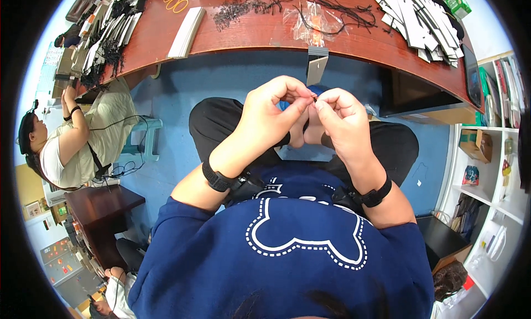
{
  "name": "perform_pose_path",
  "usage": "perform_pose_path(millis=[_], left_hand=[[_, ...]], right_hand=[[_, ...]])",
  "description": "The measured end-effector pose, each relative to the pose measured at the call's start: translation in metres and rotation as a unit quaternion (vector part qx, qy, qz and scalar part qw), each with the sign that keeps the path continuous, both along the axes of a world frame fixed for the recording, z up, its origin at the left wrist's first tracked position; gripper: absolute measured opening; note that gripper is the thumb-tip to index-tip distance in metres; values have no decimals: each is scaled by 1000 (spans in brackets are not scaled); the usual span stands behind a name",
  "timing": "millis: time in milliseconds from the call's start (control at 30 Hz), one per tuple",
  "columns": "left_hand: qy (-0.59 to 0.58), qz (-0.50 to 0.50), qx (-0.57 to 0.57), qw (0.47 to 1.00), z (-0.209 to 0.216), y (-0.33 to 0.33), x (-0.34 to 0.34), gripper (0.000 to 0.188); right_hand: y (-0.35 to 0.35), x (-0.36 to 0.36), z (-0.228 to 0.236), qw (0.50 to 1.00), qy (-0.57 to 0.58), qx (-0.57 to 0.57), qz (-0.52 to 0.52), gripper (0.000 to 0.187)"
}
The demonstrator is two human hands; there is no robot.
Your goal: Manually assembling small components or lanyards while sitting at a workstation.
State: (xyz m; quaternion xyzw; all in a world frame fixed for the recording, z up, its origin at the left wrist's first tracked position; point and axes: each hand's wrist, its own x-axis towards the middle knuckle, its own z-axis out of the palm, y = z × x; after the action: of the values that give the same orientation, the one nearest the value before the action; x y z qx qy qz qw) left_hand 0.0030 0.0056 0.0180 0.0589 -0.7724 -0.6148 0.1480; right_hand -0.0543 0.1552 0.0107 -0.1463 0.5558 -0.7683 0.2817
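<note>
My left hand [275, 111] and my right hand [344, 115] meet above my lap, each closed in a pinch with the fingertips almost touching. Between the fingertips shows a tiny dark piece [315, 99], perhaps the end of a thin black cord; it is too small to name. Just beyond my hands, a stack of grey-white strips [316, 67] juts over the desk's near edge. Behind it a clear plastic bag [314, 23] lies on the reddish desk [254, 35], with tangled black cords [345, 12] around it.
White strips [187, 34] lie stacked at left, near short black strings [235, 12] and yellow rubber bands [177, 2]. White tags [420, 23] are heaped at right, beside a green box [458, 4]. A co-worker [72, 136] sits far left. White shelves [481, 175] stand at right.
</note>
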Motion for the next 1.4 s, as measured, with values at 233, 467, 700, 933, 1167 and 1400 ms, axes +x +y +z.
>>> perform_pose_path(millis=[233, 467, 700, 933, 1167, 1400], left_hand=[[52, 18, -111, 992, 8, 5, 3, 21], [159, 3, -300, 941, 6, 2, 1, 18], [168, -51, -374, 911, 12, -6, 3, 20], [77, -37, -255, 963, 12, -9, 3, 25], [47, -40, -236, 970, 14, -9, 6, 11], [-53, -18, 162, 985, 4, 1, 3, 17]], right_hand=[[1, 2, 1, 999, 13, 13, -28, 5], [1, 2, -1, 999, 19, 25, -36, 5], [0, 4, -1, 998, 3, 56, -34, 5], [3, 2, -4, 1000, -4, 26, 10, 5], [3, 3, -6, 1000, -1, 8, 24, 5], [0, 4, -7, 1000, -14, -20, -7, 6]])
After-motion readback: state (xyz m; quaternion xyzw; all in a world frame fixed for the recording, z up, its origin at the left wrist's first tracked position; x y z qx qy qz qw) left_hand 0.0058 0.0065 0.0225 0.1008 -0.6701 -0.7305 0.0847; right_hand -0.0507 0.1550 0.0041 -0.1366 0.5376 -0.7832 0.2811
